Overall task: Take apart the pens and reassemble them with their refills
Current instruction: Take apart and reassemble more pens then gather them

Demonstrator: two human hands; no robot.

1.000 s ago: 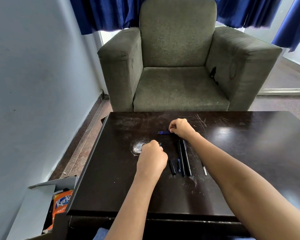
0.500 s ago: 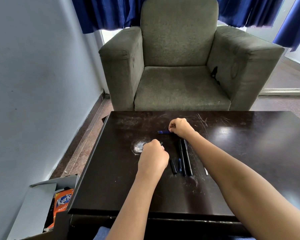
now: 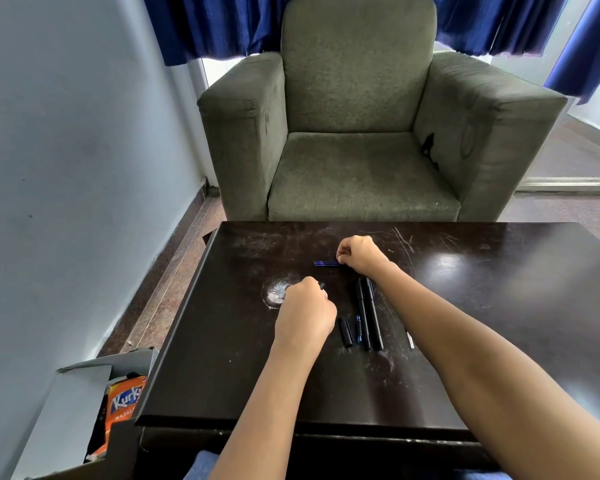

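My right hand (image 3: 361,255) pinches the blue refills (image 3: 326,263), left hand (image 3: 305,315) fisted round a black pen part (image 3: 322,285), so a slip could roll them over the far edge of my table (image 3: 499,306).

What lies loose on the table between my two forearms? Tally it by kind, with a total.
Long black pens: 2
Short dark pieces: 2
Thin pale piece: 1
Total: 5
Left out: blue refills at the right hand, black part in the left hand.
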